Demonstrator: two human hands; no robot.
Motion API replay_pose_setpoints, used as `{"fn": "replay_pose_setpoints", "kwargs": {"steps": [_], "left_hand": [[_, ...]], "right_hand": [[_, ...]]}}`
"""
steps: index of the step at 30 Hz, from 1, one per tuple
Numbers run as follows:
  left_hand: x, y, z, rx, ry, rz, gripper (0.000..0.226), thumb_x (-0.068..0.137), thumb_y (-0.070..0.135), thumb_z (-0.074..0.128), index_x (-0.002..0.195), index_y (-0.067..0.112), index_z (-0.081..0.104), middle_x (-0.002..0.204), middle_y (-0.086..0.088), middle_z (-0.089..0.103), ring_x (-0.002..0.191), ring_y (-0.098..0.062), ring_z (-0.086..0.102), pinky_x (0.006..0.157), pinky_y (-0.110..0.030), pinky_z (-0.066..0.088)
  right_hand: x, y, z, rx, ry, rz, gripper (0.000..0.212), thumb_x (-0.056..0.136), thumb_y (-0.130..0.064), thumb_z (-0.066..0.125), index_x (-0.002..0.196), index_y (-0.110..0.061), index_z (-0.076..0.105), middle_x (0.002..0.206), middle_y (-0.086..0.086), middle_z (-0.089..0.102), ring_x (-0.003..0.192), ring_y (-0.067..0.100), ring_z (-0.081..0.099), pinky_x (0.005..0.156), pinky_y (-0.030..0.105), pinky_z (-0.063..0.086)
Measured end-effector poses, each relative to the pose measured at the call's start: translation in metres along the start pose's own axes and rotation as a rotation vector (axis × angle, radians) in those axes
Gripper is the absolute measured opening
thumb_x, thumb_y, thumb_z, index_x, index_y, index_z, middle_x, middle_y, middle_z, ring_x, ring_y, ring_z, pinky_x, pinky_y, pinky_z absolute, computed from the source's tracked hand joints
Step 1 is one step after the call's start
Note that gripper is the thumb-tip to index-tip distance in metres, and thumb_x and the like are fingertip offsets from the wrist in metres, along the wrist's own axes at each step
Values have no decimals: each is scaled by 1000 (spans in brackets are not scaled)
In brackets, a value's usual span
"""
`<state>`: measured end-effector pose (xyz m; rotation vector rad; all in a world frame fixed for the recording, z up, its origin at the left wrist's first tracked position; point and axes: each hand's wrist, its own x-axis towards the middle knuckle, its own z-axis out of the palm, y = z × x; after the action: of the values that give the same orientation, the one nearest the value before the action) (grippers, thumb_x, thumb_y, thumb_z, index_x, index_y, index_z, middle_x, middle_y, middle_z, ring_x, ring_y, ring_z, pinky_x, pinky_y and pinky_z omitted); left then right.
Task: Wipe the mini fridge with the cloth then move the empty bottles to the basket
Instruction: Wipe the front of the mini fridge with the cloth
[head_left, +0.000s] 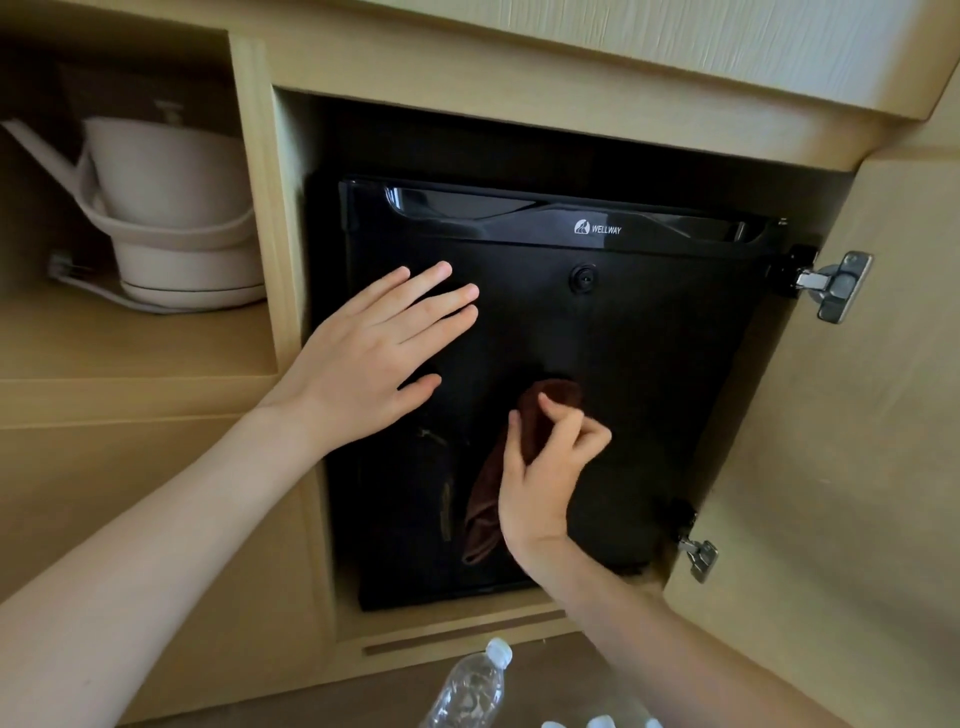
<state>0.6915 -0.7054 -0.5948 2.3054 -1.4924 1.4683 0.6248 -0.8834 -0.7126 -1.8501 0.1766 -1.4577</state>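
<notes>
A black mini fridge (649, 364) sits inside a wooden cabinet, its door closed. My left hand (374, 353) lies flat with straight fingers on the upper left of the fridge door. My right hand (545, 467) grips a dark brown cloth (493, 478) against the middle of the door; the cloth's tail hangs down below the hand. A clear plastic bottle (475, 691) with a white cap stands at the bottom edge, in front of the fridge. Further white caps (602, 721) peek in at the bottom right of it.
The cabinet door (857, 415) stands open on the right, with two metal hinges (836, 283). In the open shelf to the left sits a white kettle (171, 208) on its base. A wooden ledge runs below the fridge.
</notes>
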Motion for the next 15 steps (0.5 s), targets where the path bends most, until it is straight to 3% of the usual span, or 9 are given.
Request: {"fn": "replay_pose_setpoints", "kwargs": {"steps": [4, 9, 12, 15], "left_hand": [[-9, -9, -11, 47, -26, 39, 66, 84, 20, 74, 143, 10, 48, 153, -5, 43, 147, -26, 30, 121, -46, 23], [-24, -20, -18, 220, 40, 26, 61, 88, 31, 67, 143, 13, 49, 151, -4, 46, 144, -26, 34, 122, -53, 14], [-28, -20, -16, 239, 69, -36, 62, 88, 37, 67, 144, 17, 49, 152, -1, 45, 145, -25, 34, 122, -54, 5], [-31, -14, -14, 223, 66, -97, 67, 86, 40, 68, 146, 20, 46, 155, 2, 41, 147, -23, 29, 122, -52, 0]], "right_hand": [[-2, 18, -18, -91, -229, -95, 36, 87, -6, 74, 116, -14, 53, 115, -10, 24, 97, 1, 43, 93, 0, 35], [61, -15, -6, -56, -100, -353, 34, 85, -12, 74, 115, -19, 59, 116, -9, 30, 102, 6, 43, 95, 6, 34], [47, -12, 3, -88, -186, -525, 35, 84, -11, 75, 118, -12, 66, 118, 5, 40, 104, 22, 50, 95, 25, 45], [13, 12, 0, -242, -490, -857, 42, 73, -6, 86, 113, -4, 73, 117, 16, 52, 99, 35, 56, 83, 44, 53]]}}
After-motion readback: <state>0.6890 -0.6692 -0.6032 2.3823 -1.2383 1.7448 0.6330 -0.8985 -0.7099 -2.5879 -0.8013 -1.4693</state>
